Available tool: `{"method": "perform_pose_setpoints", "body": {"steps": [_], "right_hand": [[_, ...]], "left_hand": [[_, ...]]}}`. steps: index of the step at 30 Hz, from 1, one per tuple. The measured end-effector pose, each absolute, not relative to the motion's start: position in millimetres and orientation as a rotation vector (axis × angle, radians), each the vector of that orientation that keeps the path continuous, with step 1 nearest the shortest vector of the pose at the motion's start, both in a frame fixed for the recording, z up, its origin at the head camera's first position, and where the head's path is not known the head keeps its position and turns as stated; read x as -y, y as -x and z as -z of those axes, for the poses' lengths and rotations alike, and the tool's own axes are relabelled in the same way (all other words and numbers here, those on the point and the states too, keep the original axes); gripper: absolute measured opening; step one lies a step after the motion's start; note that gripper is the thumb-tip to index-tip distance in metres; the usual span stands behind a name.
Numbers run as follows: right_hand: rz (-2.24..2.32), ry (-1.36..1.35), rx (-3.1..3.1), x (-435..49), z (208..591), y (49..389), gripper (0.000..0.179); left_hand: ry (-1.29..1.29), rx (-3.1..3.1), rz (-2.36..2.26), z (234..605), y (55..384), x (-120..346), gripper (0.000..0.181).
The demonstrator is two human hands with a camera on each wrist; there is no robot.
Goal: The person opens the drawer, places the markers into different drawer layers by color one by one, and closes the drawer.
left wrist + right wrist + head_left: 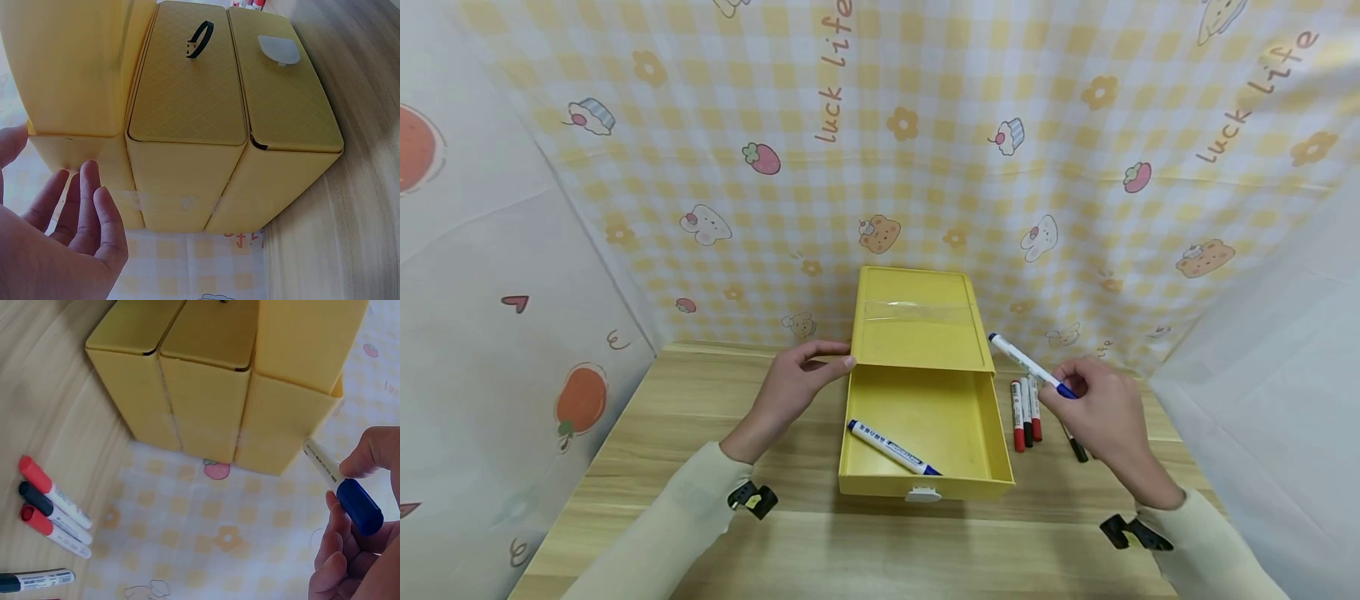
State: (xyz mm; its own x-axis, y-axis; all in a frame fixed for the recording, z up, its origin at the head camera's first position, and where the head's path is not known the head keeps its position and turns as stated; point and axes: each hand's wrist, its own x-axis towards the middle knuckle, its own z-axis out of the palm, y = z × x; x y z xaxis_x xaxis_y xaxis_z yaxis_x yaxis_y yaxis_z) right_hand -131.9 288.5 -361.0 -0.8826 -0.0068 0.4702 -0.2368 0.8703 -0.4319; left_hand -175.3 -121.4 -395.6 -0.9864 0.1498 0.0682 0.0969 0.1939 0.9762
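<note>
In the head view, a yellow drawer box (917,329) stands against the patterned cloth, its top drawer (925,433) pulled out. One whiteboard marker with a blue cap (891,447) lies slantwise inside that drawer. My left hand (793,385) is at the box's upper left edge, thumb on the corner, fingers extended along its side. To the right of the box, my right hand (1101,408) pinches a second blue-capped whiteboard marker (325,465) between thumb and fingers. It is raised above several other markers, its capped end toward the palm.
Two red-capped markers (53,531) and a black-capped one (57,512) lie side by side on the wooden table (775,550). Another black-capped marker (40,580) lies nearer the right hand. Two shut drawers, one with a black loop (203,39), sit below the pulled-out one.
</note>
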Motion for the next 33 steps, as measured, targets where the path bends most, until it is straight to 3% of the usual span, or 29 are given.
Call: {"method": "perform_pose_setpoints", "body": {"steps": [33], "right_hand": [[-0.662,-0.549,2.452,-237,335,106,0.020]], "left_hand": [[-0.230,-2.415,-1.933,397,177,121,0.043]]}}
